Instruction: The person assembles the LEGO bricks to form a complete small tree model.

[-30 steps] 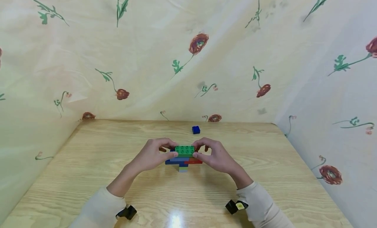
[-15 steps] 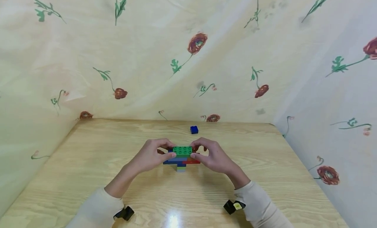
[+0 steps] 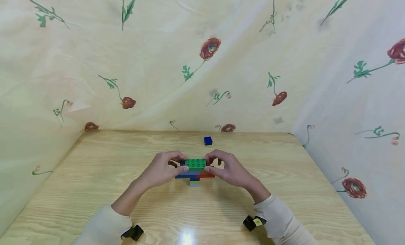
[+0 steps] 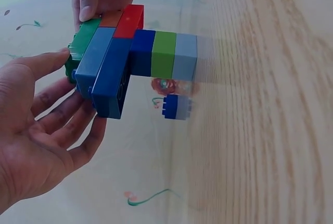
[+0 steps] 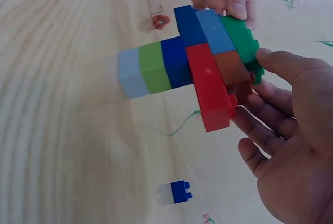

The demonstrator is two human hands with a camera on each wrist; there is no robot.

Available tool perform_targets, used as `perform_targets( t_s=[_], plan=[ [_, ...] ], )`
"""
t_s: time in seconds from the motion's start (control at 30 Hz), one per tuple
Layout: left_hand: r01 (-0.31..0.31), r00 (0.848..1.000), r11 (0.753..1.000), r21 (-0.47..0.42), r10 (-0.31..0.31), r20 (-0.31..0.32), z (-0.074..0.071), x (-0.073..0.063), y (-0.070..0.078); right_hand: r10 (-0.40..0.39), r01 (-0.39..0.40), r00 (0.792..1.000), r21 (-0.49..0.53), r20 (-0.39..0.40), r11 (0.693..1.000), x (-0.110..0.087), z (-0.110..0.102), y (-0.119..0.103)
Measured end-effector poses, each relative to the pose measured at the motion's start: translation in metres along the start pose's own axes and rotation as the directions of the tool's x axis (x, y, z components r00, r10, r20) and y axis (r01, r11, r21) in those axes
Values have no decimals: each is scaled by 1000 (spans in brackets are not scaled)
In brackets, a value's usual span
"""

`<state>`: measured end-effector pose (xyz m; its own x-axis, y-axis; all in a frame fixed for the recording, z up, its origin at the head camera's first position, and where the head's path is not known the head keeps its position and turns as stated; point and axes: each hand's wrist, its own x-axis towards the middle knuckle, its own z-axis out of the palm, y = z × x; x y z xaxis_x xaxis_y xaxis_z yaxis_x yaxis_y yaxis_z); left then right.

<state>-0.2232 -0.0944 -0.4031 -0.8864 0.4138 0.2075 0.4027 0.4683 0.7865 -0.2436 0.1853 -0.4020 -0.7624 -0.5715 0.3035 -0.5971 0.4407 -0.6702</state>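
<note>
A green toy building brick [image 3: 195, 163] with studs on top forms the top layer of a stack in the middle of the table. My left hand [image 3: 162, 169] pinches its left end between thumb and fingers. At the opposite end, my right hand [image 3: 226, 169] grips it the same way. Under it lie a medium-blue brick [image 4: 96, 52] and a brown brick [image 5: 232, 70], then a dark-blue brick [image 4: 112, 78] beside a red brick [image 5: 209, 88]. A narrow column carries these: dark blue [image 5: 175, 61], lime green [image 5: 153, 66] and pale grey-blue [image 5: 129, 73] at the table.
Behind the stack, a single dark-blue brick [image 3: 207, 141] lies on the wooden table [image 3: 110, 150]. A flower-patterned cloth [image 3: 158, 62] stands upright along the table's back and sides. Black devices [image 3: 136, 232] are strapped at both wrists.
Both hands keep their hold on the green brick, nearly still. The head view has shifted slightly, so the stack sits a little further left in the picture.
</note>
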Motion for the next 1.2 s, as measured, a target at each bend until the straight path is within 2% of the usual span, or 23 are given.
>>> perform_targets(
  t_s=[0.23,0.4,0.57,0.8,1.03,1.2],
  plan=[
    [-21,1000,1000,-1,21,-4,0,0,1,11,-10,999,-6,45,1000,10,-16,4],
    [-32,999,999,-1,32,9,-1,0,0,84,-84,996,8,4,996,28,-31,13],
    [-33,999,999,6,33,12,-2,0,-2,150,-150,988,17,-24,989,47,-41,32],
    [-24,1000,1000,8,24,15,-2,0,-3,204,-205,978,-11,-45,979,65,-39,69],
    [-31,999,999,11,31,11,-2,0,-3,314,-313,948,20,-45,950,78,-33,91],
    [-30,999,999,14,30,12,-1,1,-4,322,-322,947,13,-17,947,85,-28,106]
  ],
)
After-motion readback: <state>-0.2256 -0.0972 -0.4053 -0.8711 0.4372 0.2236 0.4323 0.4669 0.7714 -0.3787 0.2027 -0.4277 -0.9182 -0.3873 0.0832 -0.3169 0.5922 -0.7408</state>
